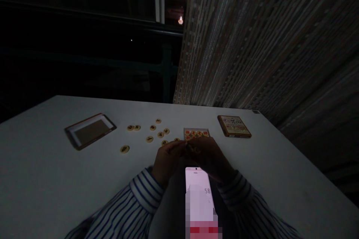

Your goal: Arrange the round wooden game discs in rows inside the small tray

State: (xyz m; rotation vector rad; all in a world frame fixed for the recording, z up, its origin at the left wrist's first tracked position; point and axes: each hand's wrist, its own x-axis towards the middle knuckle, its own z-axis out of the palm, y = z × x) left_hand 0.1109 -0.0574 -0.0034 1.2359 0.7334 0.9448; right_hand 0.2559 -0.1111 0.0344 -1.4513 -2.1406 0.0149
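Note:
My left hand (pixel 169 159) and my right hand (pixel 211 157) meet at the fingertips in front of a small tray (pixel 184 130) of round pieces with red characters. Both sets of fingers are bent together in the dark, and whether something small is between them cannot be made out. Several round wooden pieces with dark characters, one of them a lone piece (pixel 125 149), lie scattered on the white table (pixel 92 179) to the left of the tray. Part of the tray is hidden behind my right hand.
An open, shallow box (pixel 73 139) rests at the left of the table. At the right is a flat box with a printed cover (pixel 235 126). A lit phone (pixel 198 183) is below my hands. A string curtain (pixel 224 44) hangs behind the table.

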